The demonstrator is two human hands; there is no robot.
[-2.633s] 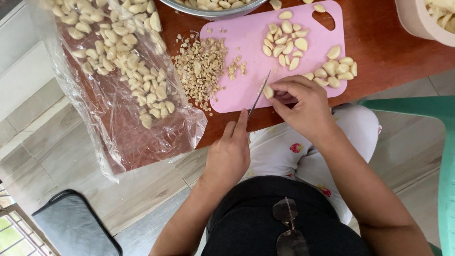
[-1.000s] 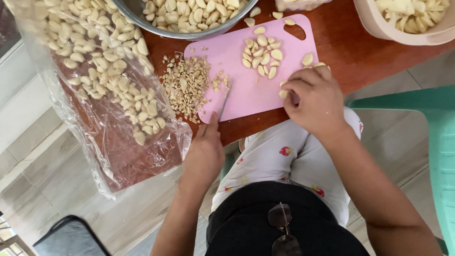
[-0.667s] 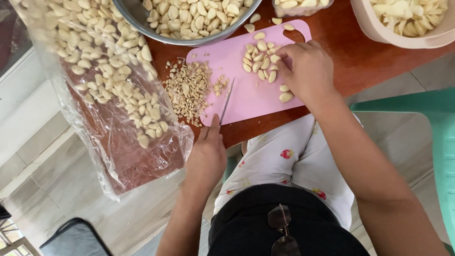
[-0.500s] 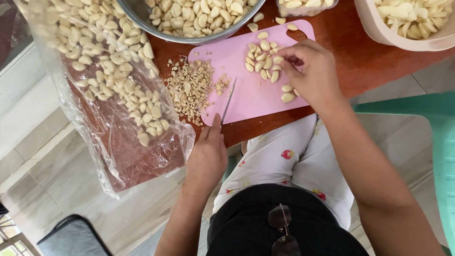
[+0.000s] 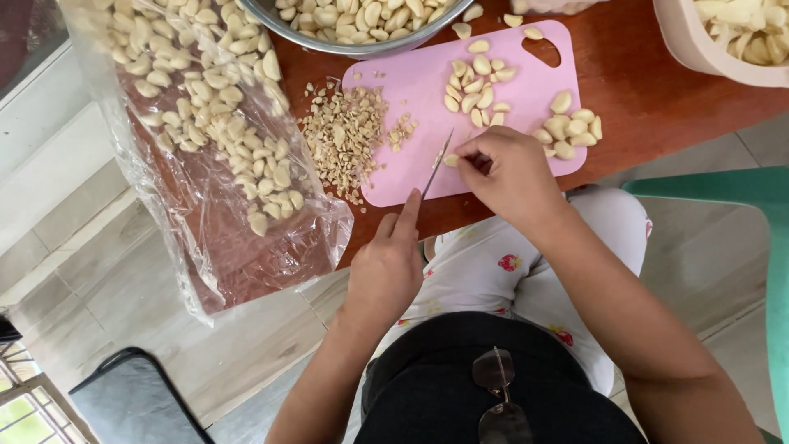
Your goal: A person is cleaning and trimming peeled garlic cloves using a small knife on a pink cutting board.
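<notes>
Gripping a knife (image 5: 436,164), the left hand (image 5: 386,267) sets its blade beside a clove (image 5: 450,159) pinched by the right hand (image 5: 507,168) on the pink board (image 5: 411,173), chopped garlic (image 5: 345,136) just left.

Both forearms reached forward from the seated body, bare to above the wrists. The left hand (image 5: 386,267) was closed in a fist-like grip, knuckles up, its index finger stretched straight ahead along the top of what it held. The right hand (image 5: 508,171) lay further forward and slightly to the right, palm down, wrist bent a little inward. Its fingers were curled under and bunched together at the tips, pinching something small. The two hands were near each other but not touching, the right forearm angled in from the right side.
</notes>
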